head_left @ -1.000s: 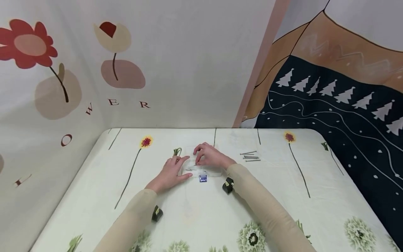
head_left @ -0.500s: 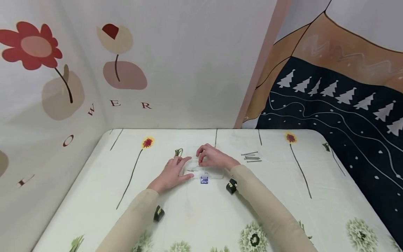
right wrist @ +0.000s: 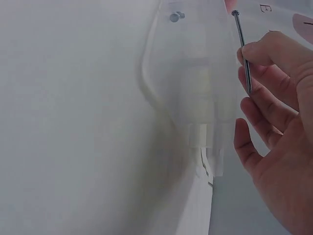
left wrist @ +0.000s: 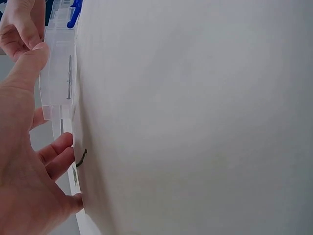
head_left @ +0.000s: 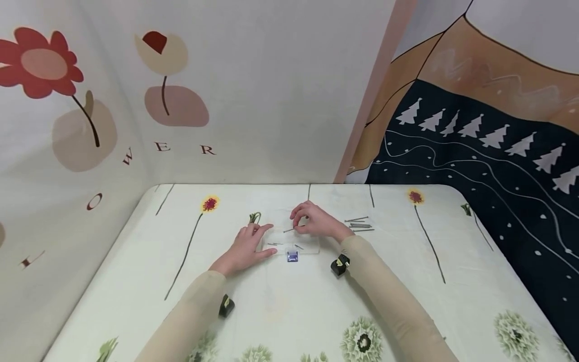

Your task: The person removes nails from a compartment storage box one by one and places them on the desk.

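— The fingers [right wrist: 266, 73] of the right hand [head_left: 318, 222]: what do they have?

— They are curled and pinch one steel nail [right wrist: 242, 49] by its shank, head end pointing away from the palm, held just above the clear plastic box [head_left: 291, 239].

— And the left hand [head_left: 246, 246]?

— Fingers straight and spread, pressed flat on the table [head_left: 280, 301] against the box's left side, thumb along its near edge (the left wrist view shows the thumb touching the box wall).

— Start near me. What lies where?

— Nearest, the flower-printed tablecloth and both beige sleeves. Next, the box's blue latch [head_left: 292, 257] on its near edge. Inside the box lie a few nails [head_left: 273, 244]. Just beyond, the pinched nail. To the right, near the right hand but apart from it, a small pile of loose nails [head_left: 360, 225]. Farthest, the wall hanging with a red flower [head_left: 40, 63].
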Motion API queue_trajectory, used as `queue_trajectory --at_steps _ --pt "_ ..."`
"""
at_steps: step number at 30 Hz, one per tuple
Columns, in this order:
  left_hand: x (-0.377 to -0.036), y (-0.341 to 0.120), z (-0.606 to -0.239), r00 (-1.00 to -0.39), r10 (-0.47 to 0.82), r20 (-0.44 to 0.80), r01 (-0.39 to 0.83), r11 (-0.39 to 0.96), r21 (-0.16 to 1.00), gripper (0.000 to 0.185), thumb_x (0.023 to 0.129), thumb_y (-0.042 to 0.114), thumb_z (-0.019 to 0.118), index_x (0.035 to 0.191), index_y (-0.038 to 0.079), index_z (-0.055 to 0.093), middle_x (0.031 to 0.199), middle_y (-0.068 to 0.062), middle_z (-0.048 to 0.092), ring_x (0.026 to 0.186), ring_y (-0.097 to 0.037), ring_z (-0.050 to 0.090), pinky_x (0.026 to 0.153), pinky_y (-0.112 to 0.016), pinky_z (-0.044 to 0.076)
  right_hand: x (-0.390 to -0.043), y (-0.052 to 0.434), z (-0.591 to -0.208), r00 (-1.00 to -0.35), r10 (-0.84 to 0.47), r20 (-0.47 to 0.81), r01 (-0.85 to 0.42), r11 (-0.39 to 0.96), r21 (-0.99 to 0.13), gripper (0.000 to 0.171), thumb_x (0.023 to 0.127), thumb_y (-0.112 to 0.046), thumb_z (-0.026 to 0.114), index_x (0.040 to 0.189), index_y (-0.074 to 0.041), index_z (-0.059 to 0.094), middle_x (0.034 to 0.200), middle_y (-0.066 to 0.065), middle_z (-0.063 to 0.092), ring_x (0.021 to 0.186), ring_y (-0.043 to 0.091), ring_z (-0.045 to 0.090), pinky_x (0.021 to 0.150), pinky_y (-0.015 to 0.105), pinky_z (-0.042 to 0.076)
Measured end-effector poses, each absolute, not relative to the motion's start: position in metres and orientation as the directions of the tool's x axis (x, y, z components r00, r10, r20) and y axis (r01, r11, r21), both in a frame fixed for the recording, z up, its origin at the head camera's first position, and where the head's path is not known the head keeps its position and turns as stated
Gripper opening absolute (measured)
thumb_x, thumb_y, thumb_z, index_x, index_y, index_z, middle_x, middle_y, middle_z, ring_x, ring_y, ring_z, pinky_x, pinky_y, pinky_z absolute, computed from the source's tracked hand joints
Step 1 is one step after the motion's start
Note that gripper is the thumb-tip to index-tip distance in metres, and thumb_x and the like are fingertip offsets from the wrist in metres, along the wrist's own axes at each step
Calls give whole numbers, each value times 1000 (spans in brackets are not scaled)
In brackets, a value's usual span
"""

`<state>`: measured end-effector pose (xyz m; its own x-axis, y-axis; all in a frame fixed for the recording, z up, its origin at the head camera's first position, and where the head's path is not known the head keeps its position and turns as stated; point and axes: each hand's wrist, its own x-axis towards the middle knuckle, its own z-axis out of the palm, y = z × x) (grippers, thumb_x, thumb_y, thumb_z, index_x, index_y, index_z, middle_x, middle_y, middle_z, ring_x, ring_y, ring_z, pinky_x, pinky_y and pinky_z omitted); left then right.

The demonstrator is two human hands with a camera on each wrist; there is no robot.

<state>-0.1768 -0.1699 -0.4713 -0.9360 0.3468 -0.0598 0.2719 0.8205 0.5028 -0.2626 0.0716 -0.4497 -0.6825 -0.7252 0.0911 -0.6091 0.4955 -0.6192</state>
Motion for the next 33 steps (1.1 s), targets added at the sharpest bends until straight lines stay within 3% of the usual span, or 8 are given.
queue_trajectory --at_steps 8,21,33 --pt "-176 -169 -471 -936 346 -61 270 819 506 74 88 48 67 148 16 38 126 -14 41 112 -31 38 93 -49 37 -263 80 -452 -710 -694 119 -572 469 -673 5 82 -4 71 84 -8 70 92 -2 63 98 19 51 90 37 40" --pt "-176 -170 -470 -927 375 -20 316 809 495 72 89 46 66 147 12 39 125 -17 41 110 -34 38 95 -50 33 -258 98 -452 -775 -623 105 -470 458 -754 5 85 -5 70 87 -8 69 96 -3 64 101 20 50 89 39 41" --pt "-177 -170 -472 -926 376 -21 317 808 496 72 89 46 66 147 11 39 124 -17 41 110 -33 38 95 -49 33 -255 117 -452 -801 -586 127 -466 476 -745 7 84 -2 70 87 -9 70 99 1 64 102 22 51 85 41 44"
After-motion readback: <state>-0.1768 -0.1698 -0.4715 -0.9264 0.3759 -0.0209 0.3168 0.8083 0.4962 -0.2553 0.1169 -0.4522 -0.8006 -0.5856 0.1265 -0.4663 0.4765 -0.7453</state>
